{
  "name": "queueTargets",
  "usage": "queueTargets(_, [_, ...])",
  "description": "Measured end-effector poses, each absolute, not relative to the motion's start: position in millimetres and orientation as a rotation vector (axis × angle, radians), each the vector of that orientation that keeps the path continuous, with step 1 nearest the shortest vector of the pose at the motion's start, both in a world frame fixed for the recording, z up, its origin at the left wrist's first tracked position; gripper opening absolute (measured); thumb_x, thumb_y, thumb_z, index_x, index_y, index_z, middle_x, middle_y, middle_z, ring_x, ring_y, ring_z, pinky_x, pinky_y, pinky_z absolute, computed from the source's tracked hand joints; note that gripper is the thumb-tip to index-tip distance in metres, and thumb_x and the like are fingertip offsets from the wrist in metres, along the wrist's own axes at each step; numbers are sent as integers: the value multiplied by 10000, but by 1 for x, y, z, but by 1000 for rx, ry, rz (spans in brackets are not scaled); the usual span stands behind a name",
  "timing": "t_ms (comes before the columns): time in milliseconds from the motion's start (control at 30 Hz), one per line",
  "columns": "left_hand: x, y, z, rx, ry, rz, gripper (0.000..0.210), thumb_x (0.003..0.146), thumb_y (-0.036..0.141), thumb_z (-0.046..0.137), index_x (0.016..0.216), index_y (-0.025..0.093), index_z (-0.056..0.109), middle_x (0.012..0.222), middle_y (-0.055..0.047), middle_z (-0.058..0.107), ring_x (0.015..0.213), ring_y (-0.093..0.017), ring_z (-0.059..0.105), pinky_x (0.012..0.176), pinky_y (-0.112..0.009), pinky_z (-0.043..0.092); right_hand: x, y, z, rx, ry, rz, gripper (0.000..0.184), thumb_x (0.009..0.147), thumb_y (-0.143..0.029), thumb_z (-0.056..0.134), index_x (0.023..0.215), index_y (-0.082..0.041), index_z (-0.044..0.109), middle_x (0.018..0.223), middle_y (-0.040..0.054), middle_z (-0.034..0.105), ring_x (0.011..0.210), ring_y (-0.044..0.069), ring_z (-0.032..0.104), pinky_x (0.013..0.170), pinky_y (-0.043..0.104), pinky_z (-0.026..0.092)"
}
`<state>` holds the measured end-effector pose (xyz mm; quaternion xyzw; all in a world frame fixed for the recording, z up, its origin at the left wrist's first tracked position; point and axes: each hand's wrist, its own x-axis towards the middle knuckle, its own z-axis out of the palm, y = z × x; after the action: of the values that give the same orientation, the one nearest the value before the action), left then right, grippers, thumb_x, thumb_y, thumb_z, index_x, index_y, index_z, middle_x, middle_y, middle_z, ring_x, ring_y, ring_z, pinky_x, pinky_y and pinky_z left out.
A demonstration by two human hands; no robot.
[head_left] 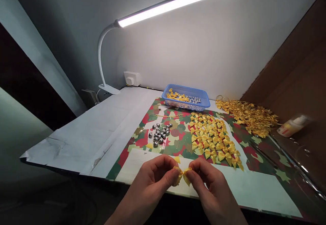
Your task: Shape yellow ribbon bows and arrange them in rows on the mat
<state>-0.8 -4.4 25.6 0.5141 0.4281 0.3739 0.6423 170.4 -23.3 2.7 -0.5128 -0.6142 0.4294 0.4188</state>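
Observation:
Between my two hands, just over the table's front edge, is a small yellow ribbon bow. My left hand pinches its left loop between thumb and fingertips. The right loop is pinched the same way by my right hand. A small yellow ribbon piece shows just beyond my left fingertips. Past my hands to the right, many yellow bows lie in close rows on the camouflage-patterned mat. Shiny silver bells form a loose cluster to the left of them.
A blue plastic basket at the back holds yellow bows and silver pieces. Gold twist ties are heaped at the right, near a white bottle and tweezers. A lit desk lamp arches overhead. Thin gold strips lie behind the bells.

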Motion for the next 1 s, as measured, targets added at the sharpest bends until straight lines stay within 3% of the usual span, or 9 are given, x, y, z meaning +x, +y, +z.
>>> queueTargets(133, [2, -5, 24, 957, 861, 857, 222, 848, 346, 697, 743, 166, 623, 673, 34, 508, 639, -123, 388, 611, -227, 352, 169, -25, -1, -1245, -1650, 822, 207, 965, -280, 460, 788, -212, 544, 716, -12, 524, 642, 143, 470, 602, 262, 359])
queueTargets(267, [4, -4, 26, 788, 811, 841, 252, 876, 357, 648, 724, 156, 650, 698, 8, 534, 664, -131, 434, 656, -236, 405, 167, -26, -1, -1154, -1704, 702, 188, 971, -210, 437, 806, -224, 526, 732, -1, 547, 645, 151, 500, 603, 262, 386])
queueTargets(467, [2, -7, 27, 929, 918, 926, 400, 831, 582, 624, 823, 185, 675, 757, -13, 621, 755, -191, 567, 758, -322, 479, 167, -27, 2, -1172, -1708, 652, 174, 962, -212, 457, 807, -221, 535, 715, -4, 550, 627, 146, 488, 591, 262, 385])
queueTargets(633, [3, -9, 28, 965, 953, 940, 198, 736, 316, 813, 815, 201, 672, 741, 18, 651, 742, -161, 575, 703, -257, 481, 166, -28, 7, -1216, -1656, 828, 227, 971, -289, 451, 776, -213, 540, 702, -6, 537, 612, 140, 478, 569, 267, 359])
queueTargets(800, [4, -9, 29, 922, 953, 952, 215, 727, 287, 821, 845, 194, 668, 720, 20, 653, 697, -143, 575, 668, -246, 487, 171, -27, 15, -1257, -1563, 1197, 319, 956, -436, 472, 766, -203, 579, 698, -10, 546, 640, 140, 473, 535, 254, 335])
queueTargets(1000, [3, -10, 24, 1068, 1004, 972, 218, 774, 286, 778, 936, 239, 640, 672, 54, 606, 662, -130, 587, 632, -221, 481, 170, -22, 21, -1245, -1588, 1027, 152, 929, -336, 532, 848, -222, 592, 787, -14, 605, 687, 140, 537, 580, 255, 371])
